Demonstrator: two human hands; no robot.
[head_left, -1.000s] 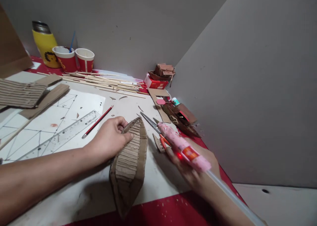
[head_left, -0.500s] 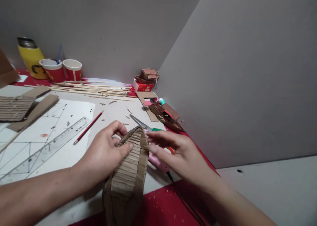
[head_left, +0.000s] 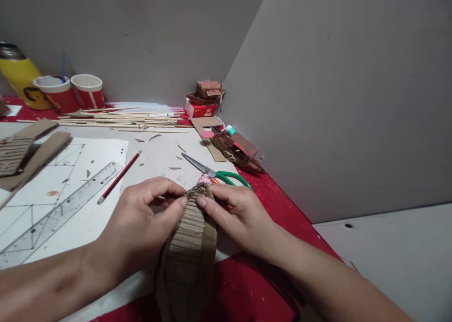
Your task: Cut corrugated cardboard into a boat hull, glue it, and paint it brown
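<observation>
Because the left hand (head_left: 137, 213) and right hand (head_left: 243, 213) pinch its twelve-o'clock tip from eight and four, the corrugated cardboard boat hull (head_left: 187, 239) seems braced both sides, above the counter (head_left: 158, 148) toward six o'clock. Past it at one o'clock lie green-handled scissors (head_left: 208, 171), apparently within easy reach; at its ten, a clear ruler (head_left: 67, 204) crosses the drawn plan (head_left: 99, 153), probably for measuring.
</observation>
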